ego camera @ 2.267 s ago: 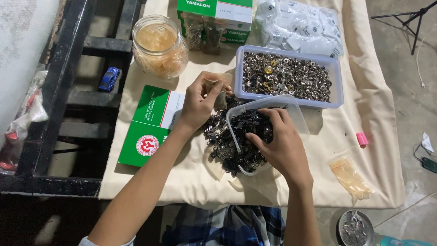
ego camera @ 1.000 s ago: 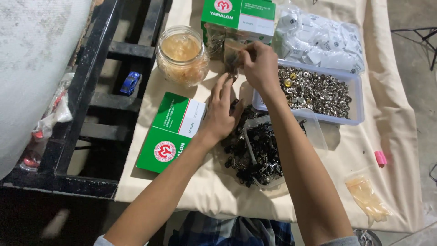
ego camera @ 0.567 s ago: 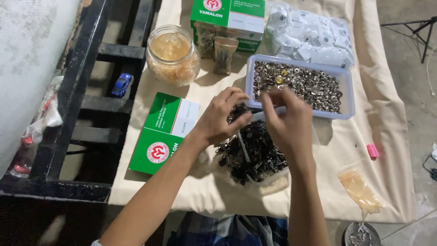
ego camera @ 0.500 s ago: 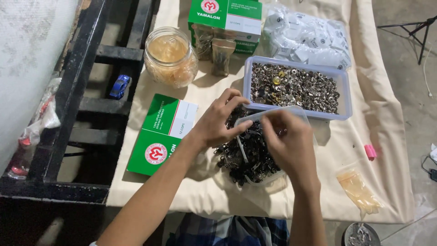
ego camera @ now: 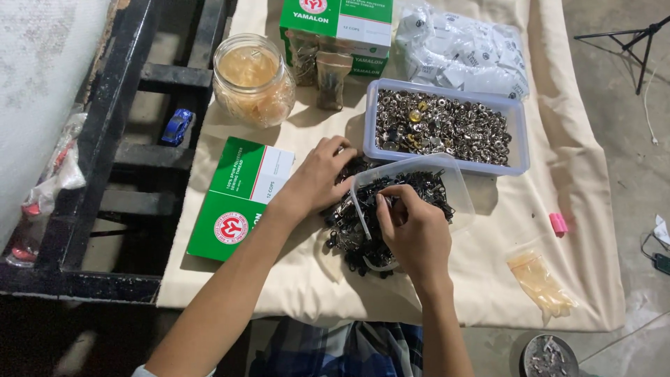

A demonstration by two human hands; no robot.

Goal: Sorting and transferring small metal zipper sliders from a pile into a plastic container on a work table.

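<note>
Only the head view here, looking straight down at our cloth-covered table (ego camera: 488,279). Our right hand (ego camera: 412,234) sits over a clear plastic tub (ego camera: 447,185) that's tipped toward us and stuffed with small black metal clips (ego camera: 419,192). The fingertips are curled in narrow and pinched together right at the tub's near rim, down among the clips, so it looks like we've got one or two nipped between thumb and forefinger, but they're too small to be sure. More of those black clips are spilled in a pile (ego camera: 349,237) on the cloth just left of and under that hand.

Our left hand (ego camera: 321,171) lies flat-ish on the far left edge of the pile, fingers loosely spread and bent, tips touching the clips near the tub's left corner. We can't tell if it actually holds anything.

Just behind the tub there's a bigger clear tray (ego camera: 516,139) full of silvery snap buttons. Left of our left arm is a flat green box (ego camera: 237,202); further back are a glass jar (ego camera: 252,78), another green box (ego camera: 338,21) and a bag of white packets (ego camera: 464,45). A small pink thing (ego camera: 557,223) lies off right.
</note>
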